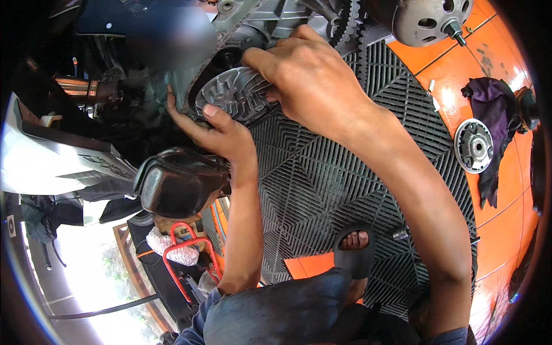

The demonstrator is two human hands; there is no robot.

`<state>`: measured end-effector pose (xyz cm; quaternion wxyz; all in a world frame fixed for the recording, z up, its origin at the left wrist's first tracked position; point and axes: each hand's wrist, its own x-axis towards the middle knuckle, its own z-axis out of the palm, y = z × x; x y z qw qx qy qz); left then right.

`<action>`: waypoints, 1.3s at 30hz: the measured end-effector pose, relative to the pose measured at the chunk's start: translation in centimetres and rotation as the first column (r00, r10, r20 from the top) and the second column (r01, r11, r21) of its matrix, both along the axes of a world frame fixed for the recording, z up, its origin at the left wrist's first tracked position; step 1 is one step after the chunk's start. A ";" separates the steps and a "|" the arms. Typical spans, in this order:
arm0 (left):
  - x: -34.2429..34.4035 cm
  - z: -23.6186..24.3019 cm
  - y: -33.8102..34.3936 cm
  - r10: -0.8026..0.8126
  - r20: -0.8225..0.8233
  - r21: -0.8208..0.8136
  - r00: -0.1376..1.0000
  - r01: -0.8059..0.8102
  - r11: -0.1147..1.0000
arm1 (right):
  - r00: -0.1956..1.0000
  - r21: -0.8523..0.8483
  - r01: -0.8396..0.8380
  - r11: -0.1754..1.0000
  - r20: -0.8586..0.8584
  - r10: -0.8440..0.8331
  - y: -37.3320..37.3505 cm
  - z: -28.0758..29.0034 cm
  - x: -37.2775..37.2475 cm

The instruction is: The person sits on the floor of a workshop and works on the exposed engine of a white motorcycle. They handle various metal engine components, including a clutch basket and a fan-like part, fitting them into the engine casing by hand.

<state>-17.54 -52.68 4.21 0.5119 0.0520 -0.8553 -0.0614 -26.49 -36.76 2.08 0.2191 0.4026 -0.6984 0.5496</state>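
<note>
A round, grey metal pulley disc with fan fins [234, 92] sits tilted at the opening of a scooter's engine case [270, 20]. My left hand [221, 133] cups its lower left edge, the thumb against the rim and the index finger stretched up beside it. From the right, my right hand [313, 77] closes on the disc's upper right edge, its fingertips partly hidden. A black toothed drive belt [362, 43] hangs just beyond my right hand. The disc's back and the shaft behind it are mostly out of sight.
A clutch bell [422, 26] protrudes at the upper right. On the orange tiles [506, 195] lie a round metal plate [473, 145] and a dark purple cloth [489, 100]. A small metal socket [401, 233] rests on the black ribbed mat [305, 172]. A red metal frame [187, 247] stands lower left.
</note>
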 end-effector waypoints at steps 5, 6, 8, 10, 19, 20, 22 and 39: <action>0.3 0.1 -0.6 0.007 0.006 -0.027 1.000 -0.007 1.000 | 1.000 -0.018 0.006 1.000 -0.011 -0.006 -0.1 0.4 0.0; 0.2 -0.1 -0.6 -0.014 -0.006 -0.004 1.000 0.014 1.000 | 1.000 -0.016 0.006 1.000 -0.005 -0.006 0.0 0.3 0.0; 0.2 -0.2 -0.5 -0.037 -0.007 -0.002 0.999 0.037 0.999 | 1.000 -0.036 -0.001 0.999 -0.023 0.001 0.2 0.3 -0.2; 0.1 -0.2 -0.4 -0.037 0.020 -0.038 0.999 0.037 0.999 | 1.000 -0.072 0.004 0.997 -0.004 -0.005 0.1 0.0 -0.2; 0.5 0.4 -0.8 -0.048 0.061 0.009 0.997 0.048 0.999 | 0.981 0.213 -0.011 0.977 0.194 -0.031 -0.3 0.7 1.2; 0.5 0.5 -0.7 -0.039 0.048 -0.024 0.998 0.040 0.999 | 0.983 0.188 -0.010 0.982 0.182 -0.025 -0.2 0.7 1.0; 0.3 0.1 -1.0 -0.014 0.031 -0.076 0.999 0.017 0.997 | 0.986 0.147 -0.017 0.989 0.166 -0.008 -0.6 0.4 0.6; -0.1 -1.9 -1.3 0.024 -0.049 -0.094 0.999 -0.029 0.995 | 0.919 0.372 -0.364 0.854 0.295 0.264 2.9 4.5 -1.8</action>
